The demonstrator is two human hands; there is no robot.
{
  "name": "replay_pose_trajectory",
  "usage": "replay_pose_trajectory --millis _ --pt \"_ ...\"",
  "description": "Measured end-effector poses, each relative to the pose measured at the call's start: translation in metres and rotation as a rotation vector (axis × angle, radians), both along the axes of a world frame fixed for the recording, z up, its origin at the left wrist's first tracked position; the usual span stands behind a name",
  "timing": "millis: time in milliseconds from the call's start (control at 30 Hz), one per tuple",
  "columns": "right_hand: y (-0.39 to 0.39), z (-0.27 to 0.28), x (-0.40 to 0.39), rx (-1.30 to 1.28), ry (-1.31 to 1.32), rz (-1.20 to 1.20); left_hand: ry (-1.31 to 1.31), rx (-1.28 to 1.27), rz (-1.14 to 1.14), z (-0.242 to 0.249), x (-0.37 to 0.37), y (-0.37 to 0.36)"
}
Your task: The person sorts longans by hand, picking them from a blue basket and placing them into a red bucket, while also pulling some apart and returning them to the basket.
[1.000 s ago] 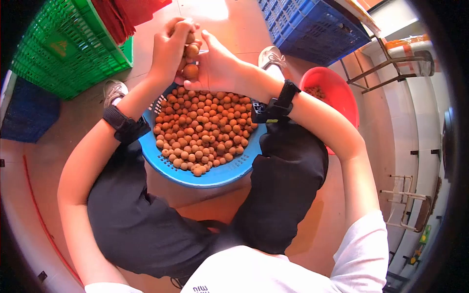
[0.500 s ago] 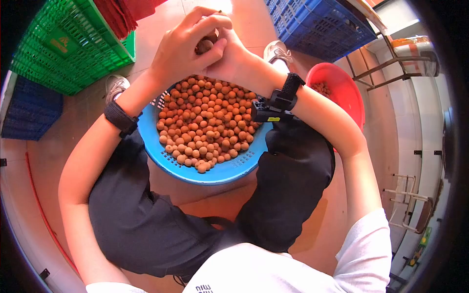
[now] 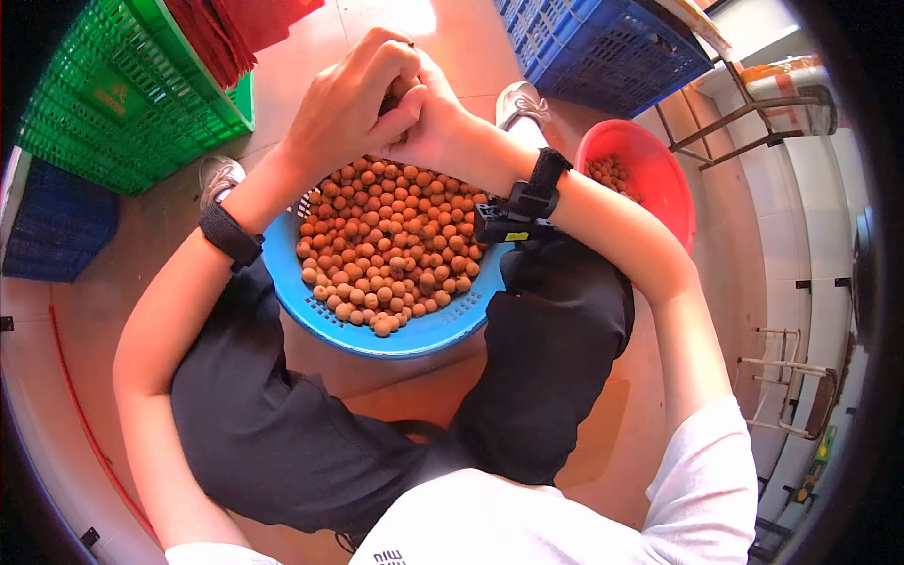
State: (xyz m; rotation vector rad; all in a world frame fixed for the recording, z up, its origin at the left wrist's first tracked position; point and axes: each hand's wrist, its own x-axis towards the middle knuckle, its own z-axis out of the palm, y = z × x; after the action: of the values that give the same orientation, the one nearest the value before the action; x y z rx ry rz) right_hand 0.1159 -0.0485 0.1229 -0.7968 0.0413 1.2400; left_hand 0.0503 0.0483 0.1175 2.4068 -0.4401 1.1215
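Note:
My left hand (image 3: pixel 347 105) and my right hand (image 3: pixel 435 115) are pressed together above a blue plastic basket (image 3: pixel 377 344). Both have their fingers curled in, closed around longans that are now mostly hidden between the palms and fingers. Many round brown longans (image 3: pixel 386 245) fill the basket below, which sits between my legs. A black strap circles each wrist, and the right one carries a small black device (image 3: pixel 508 226).
A red basin (image 3: pixel 664 179) with a few small brown pieces stands right of the blue basket. A green crate (image 3: pixel 132 104) with red material is at the upper left, a blue crate (image 3: pixel 603 56) at the upper right. A metal-framed stool (image 3: pixel 791 386) stands far right.
My hands have shifted slightly down and left in view and closed tighter together. The longans seen between them earlier are now mostly covered. The whole view has moved a little.

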Motion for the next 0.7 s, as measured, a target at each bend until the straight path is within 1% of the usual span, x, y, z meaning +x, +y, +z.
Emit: replay_pose_trajectory --millis 33,167,233,300,433,567,633,667,700 --pt "-0.001 -0.001 0.000 0.004 0.022 -0.003 0.026 -0.020 0.001 0.000 0.000 -0.001" --pt "-0.003 -0.004 0.001 0.018 -0.039 -0.011 0.019 -0.009 -0.036 0.000 0.000 -0.005" --pt "-0.002 -0.006 0.002 0.040 -0.113 -0.014 0.023 -0.028 -0.066 -0.001 0.003 -0.004" --pt "-0.001 -0.010 0.004 0.064 -0.251 -0.025 -0.008 0.019 -0.080 -0.002 0.005 -0.001" --pt "-0.007 -0.018 0.007 0.121 -0.746 -0.006 -0.097 0.113 -0.104 -0.001 0.005 0.001" --pt "-0.020 -0.029 0.015 0.190 -1.689 -0.060 -0.118 0.175 -0.051 0.001 0.004 0.000" --pt "-0.020 -0.024 0.013 0.177 -1.579 -0.025 -0.116 0.173 -0.057 0.002 0.004 0.001" --pt "-0.018 -0.015 0.008 0.148 -1.234 0.020 -0.119 0.172 -0.045 0.002 0.004 0.000" --pt "-0.018 -0.012 0.006 0.131 -1.065 0.041 -0.122 0.171 -0.034 0.003 0.003 -0.001"
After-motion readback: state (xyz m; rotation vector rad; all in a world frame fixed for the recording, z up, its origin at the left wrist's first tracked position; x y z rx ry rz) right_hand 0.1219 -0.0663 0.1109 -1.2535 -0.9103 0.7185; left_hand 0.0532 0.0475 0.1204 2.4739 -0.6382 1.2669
